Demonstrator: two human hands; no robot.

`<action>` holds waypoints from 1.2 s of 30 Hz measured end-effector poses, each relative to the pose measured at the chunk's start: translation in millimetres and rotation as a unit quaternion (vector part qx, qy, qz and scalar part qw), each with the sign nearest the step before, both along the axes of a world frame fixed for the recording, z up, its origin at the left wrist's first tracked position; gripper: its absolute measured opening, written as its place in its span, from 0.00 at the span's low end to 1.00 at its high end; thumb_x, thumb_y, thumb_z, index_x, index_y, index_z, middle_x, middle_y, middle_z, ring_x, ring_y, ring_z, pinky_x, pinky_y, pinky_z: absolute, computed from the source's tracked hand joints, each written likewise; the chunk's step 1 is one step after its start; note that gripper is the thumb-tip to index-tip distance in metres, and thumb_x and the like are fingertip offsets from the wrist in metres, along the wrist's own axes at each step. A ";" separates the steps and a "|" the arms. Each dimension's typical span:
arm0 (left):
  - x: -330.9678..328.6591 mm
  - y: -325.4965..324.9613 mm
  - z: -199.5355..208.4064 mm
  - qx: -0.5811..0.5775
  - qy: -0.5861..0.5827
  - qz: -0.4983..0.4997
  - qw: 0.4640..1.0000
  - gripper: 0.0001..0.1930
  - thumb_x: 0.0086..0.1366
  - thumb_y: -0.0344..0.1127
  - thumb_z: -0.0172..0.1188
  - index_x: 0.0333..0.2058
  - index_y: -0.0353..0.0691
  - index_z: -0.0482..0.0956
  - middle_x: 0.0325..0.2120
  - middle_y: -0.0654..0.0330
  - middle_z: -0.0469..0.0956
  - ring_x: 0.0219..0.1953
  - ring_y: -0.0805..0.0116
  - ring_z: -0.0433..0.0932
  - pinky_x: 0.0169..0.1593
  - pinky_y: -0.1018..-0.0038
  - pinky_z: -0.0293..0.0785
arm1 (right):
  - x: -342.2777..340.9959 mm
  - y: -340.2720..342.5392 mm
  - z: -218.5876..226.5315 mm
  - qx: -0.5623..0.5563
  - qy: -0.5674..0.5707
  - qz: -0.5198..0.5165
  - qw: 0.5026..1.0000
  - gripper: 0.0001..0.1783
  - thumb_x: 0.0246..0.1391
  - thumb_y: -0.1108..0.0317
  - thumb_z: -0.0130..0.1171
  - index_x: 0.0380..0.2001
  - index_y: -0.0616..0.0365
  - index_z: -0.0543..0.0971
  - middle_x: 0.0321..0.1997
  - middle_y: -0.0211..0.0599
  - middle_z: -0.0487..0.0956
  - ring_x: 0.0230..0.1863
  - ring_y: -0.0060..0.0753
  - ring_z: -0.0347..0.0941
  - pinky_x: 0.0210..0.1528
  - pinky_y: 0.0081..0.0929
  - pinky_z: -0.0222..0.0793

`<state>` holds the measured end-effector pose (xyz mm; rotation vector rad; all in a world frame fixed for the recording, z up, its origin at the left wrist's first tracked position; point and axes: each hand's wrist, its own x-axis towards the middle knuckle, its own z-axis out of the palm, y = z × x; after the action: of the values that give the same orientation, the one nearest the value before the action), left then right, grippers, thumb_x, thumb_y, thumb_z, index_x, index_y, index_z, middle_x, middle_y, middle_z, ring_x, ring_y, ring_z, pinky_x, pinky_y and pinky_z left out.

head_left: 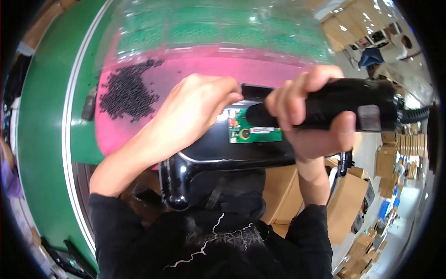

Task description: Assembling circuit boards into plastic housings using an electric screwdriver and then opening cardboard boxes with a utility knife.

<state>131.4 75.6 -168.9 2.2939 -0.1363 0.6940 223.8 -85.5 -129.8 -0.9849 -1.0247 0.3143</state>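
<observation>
My right hand (302, 104) is wrapped round a thick black electric screwdriver (357, 104), held lying across from the right. Its narrower front end reaches over a green circuit board (239, 132) and hides part of it. The board lies on a glossy black plastic housing (209, 144). My left hand (200, 97) is at the housing's upper left, its fingers curled and pinched together just beside the board. Whatever those fingertips hold, if anything, is hidden.
A heap of small black screws (127, 93) lies on the pink mat (186, 65). Behind it are clear trays (218, 30) of green boards. A dark-handled tool (89, 104) sits left of the mat. Cardboard boxes (283, 190) stand at the lower right. Another person (390, 49) is far right.
</observation>
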 end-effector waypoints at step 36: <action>-6.8 3.4 9.5 -0.026 0.025 -0.148 0.988 0.08 0.51 0.29 0.65 0.29 0.31 0.77 0.22 0.55 0.78 0.24 0.61 0.79 0.28 0.72 0.74 | -8.1 -17.1 28.3 0.157 0.035 0.080 0.984 0.29 0.47 0.35 0.55 0.35 0.50 0.67 0.16 0.22 0.65 0.13 0.18 0.60 0.23 0.23 0.58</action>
<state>124.6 79.0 -159.4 2.1778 -0.4208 0.4794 215.7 -102.6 -101.6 -0.6042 -1.0547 0.3065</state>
